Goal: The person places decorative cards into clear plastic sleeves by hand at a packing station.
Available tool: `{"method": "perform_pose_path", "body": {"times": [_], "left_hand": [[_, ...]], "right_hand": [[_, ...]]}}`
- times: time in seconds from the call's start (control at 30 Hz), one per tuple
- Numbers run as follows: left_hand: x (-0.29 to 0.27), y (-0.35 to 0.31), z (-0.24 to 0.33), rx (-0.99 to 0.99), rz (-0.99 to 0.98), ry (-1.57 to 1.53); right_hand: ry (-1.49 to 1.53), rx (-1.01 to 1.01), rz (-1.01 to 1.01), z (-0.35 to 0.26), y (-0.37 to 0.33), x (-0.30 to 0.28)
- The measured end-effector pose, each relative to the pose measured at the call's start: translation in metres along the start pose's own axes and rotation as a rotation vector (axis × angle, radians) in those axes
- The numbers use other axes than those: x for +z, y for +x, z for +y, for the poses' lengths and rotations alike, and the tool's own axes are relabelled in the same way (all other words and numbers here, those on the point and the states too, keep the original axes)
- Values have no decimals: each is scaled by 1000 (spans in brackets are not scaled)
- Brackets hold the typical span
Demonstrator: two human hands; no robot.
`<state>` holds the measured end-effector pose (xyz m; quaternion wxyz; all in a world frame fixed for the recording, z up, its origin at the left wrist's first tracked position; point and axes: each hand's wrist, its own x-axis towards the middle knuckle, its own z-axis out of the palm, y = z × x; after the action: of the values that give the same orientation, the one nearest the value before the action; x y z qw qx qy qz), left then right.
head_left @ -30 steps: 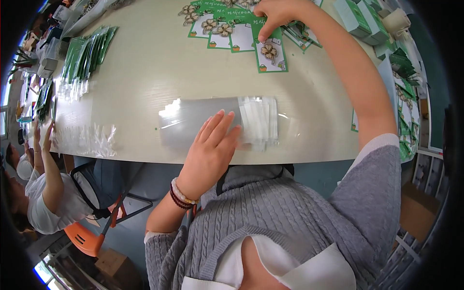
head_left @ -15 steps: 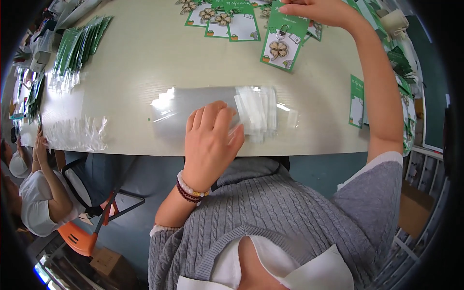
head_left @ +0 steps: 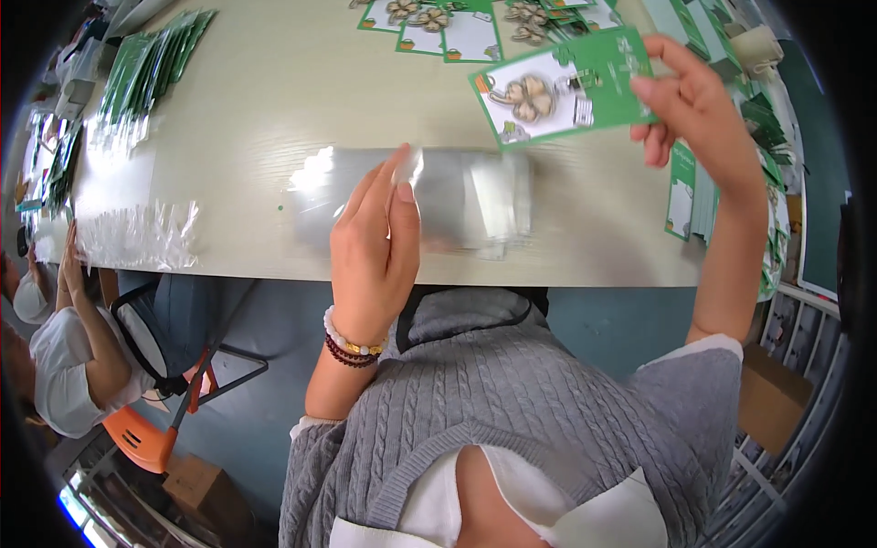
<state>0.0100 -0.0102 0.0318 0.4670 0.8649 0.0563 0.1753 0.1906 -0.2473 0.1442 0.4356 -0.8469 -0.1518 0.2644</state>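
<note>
My right hand (head_left: 699,114) grips the plain green end of a green-and-white card (head_left: 607,78) between thumb and fingers. A metal four-leaf-clover keychain (head_left: 530,98) is fixed on that card, which lies sideways in the air above the table. Low over a stack of clear plastic bags (head_left: 448,192), my left hand (head_left: 370,242) is closed, pinching the lifted edge of a clear bag (head_left: 413,169) at its fingertips. How much of that bag is raised is hard to make out.
More clover cards (head_left: 470,36) lie at the far edge of the table. Stacked green cards (head_left: 681,192) stand at the right. Filled packets (head_left: 151,73) and a row of clear bags (head_left: 142,236) lie at the left. A co-worker (head_left: 82,356) sits at the left.
My right hand has come nearer from the far cards, turning its clover card from upright to sideways. My left hand has rolled onto its side, a bag's edge now between its fingertips.
</note>
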Motion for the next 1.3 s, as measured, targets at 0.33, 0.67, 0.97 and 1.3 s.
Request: {"method": "perform_pose_path", "body": {"times": [0.33,0.67,0.97,1.3], "left_hand": [[19,-7,-13,160,50,121],[21,-8,-23,205,3,87],[21,-11,-14,324,-141,339],[29,-13,9,245,-161,292]], "right_hand": [[680,-56,104,37,-45,113],[764,46,-2,39,-75,149],[808,108,-113,45,-65,137],[770,5,-151,46,-56,150]]}}
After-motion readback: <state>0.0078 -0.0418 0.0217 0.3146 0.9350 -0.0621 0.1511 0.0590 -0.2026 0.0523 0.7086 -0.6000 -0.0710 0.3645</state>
